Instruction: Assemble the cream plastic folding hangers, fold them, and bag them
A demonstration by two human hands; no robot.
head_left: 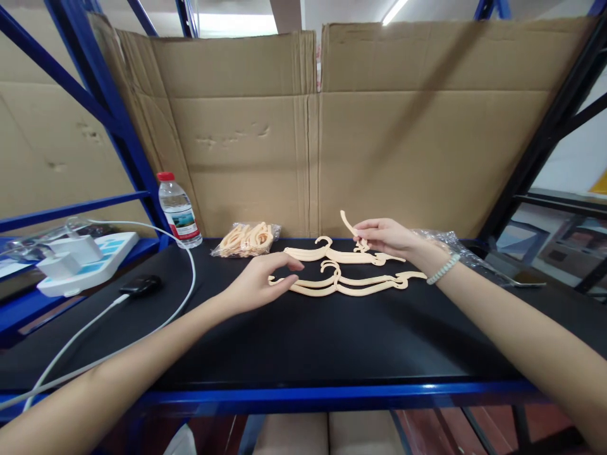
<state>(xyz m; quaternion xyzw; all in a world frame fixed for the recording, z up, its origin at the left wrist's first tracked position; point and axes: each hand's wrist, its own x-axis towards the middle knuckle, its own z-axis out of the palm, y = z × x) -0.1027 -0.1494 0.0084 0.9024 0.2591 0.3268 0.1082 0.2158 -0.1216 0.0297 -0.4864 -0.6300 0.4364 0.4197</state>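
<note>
Two beige plastic folding clothes hangers lie on the black tabletop, one behind the other: the front hanger (363,291) and the back hanger (351,256). My left hand (258,282) is at the front hanger's left end, thumb and fingers parted; whether it touches the hanger I cannot tell. Above the right part of the back hanger, my right hand (386,237) pinches a beige curved hanger piece (348,222) that points up to the left. My fingers hide part of this piece, and its full shape is unclear.
A clear bag of beige hangers (249,239) sits at the back left, beside a water bottle (179,212). Another clear plastic bag (450,243) lies at the back right. At left are a white power strip (114,249), a black device (141,285) and white cables. Cardboard (246,139) stands behind.
</note>
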